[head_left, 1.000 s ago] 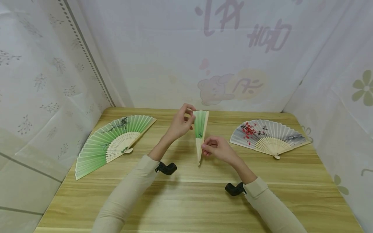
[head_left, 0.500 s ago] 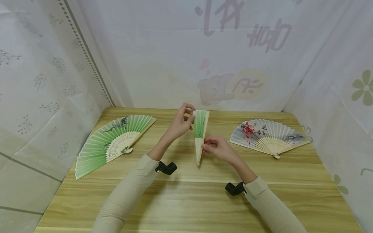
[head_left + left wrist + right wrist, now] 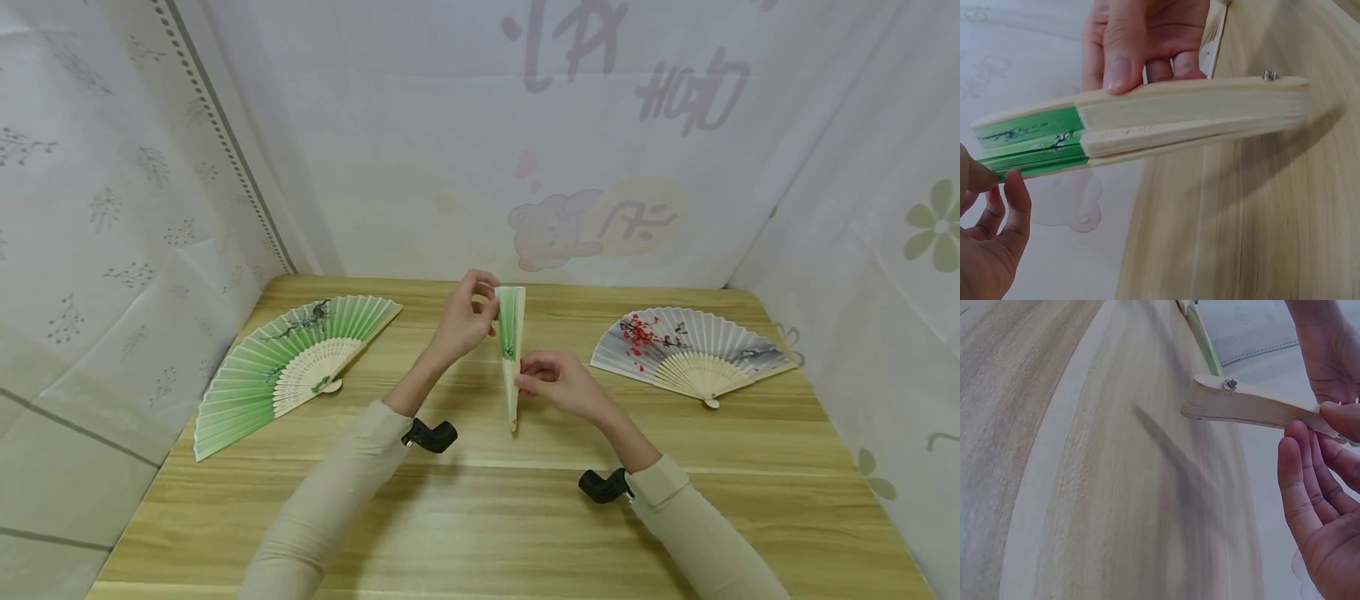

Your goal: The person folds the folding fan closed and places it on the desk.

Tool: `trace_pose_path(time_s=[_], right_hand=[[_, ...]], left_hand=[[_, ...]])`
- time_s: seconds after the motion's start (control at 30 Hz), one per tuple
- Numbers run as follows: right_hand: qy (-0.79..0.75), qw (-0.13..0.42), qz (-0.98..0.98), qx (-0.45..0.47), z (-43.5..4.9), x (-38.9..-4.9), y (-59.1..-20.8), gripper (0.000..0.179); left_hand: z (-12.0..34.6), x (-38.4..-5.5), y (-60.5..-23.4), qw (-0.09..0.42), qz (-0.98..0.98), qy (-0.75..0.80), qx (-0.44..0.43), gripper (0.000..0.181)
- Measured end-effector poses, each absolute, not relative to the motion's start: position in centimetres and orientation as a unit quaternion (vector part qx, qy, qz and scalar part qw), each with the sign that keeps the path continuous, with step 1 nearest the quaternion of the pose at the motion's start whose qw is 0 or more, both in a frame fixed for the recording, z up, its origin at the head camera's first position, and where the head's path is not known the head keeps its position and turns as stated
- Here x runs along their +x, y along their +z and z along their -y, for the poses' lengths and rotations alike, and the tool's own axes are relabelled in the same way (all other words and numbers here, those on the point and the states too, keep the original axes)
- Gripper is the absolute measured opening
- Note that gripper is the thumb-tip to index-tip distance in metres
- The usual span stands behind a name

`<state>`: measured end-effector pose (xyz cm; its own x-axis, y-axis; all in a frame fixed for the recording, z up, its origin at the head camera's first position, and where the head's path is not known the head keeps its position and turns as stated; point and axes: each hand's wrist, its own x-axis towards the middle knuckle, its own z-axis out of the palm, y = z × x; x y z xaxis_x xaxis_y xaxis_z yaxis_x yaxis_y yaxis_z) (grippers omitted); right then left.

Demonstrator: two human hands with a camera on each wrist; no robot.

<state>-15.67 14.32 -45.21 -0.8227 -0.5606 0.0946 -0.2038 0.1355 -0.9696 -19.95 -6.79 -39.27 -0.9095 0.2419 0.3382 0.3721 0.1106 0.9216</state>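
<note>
Between the two hands a nearly folded green folding fan (image 3: 507,333) is held above the table, its pivot end pointing toward the person. The left hand (image 3: 467,317) pinches its green far end between thumb and fingers. Lower down, on the bamboo ribs, the right hand (image 3: 558,383) grips the fan from the right side. In the left wrist view the fan's pleats (image 3: 1041,137) lie stacked between two outer sticks. A metal rivet (image 3: 1230,385) shows at the pivot end in the right wrist view.
An open green fan (image 3: 292,367) lies on the wooden table (image 3: 495,533) at the left. A grey-white open fan with red blossoms (image 3: 693,354) lies at the right. Patterned cloth (image 3: 420,167) hangs behind and on both sides.
The held fan has become narrower, its right outer stick moving left toward the other. Both hands keep their hold and have shifted only slightly.
</note>
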Motion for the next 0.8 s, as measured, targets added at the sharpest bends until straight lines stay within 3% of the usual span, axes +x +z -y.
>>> trace_pose_path(time_s=[0.27, 0.43, 0.8], right_hand=[[-0.584, 0.153, -0.755, -0.255, -14.2, -15.5, -45.4, 0.011], [-0.593, 0.158, -0.748, -0.254, -14.4, -15.5, -45.6, 0.013], [-0.610, 0.153, -0.740, -0.239, -14.4, -15.3, -45.7, 0.015]], left_hand=[[7.2, -20.6, -40.6, 0.012, 0.749, -0.627, -0.216, 0.023], [7.8, -20.4, -40.8, -0.007, 0.756, -0.615, -0.225, 0.031], [7.7, -20.3, -41.1, 0.017, 0.761, -0.608, -0.223, 0.032]])
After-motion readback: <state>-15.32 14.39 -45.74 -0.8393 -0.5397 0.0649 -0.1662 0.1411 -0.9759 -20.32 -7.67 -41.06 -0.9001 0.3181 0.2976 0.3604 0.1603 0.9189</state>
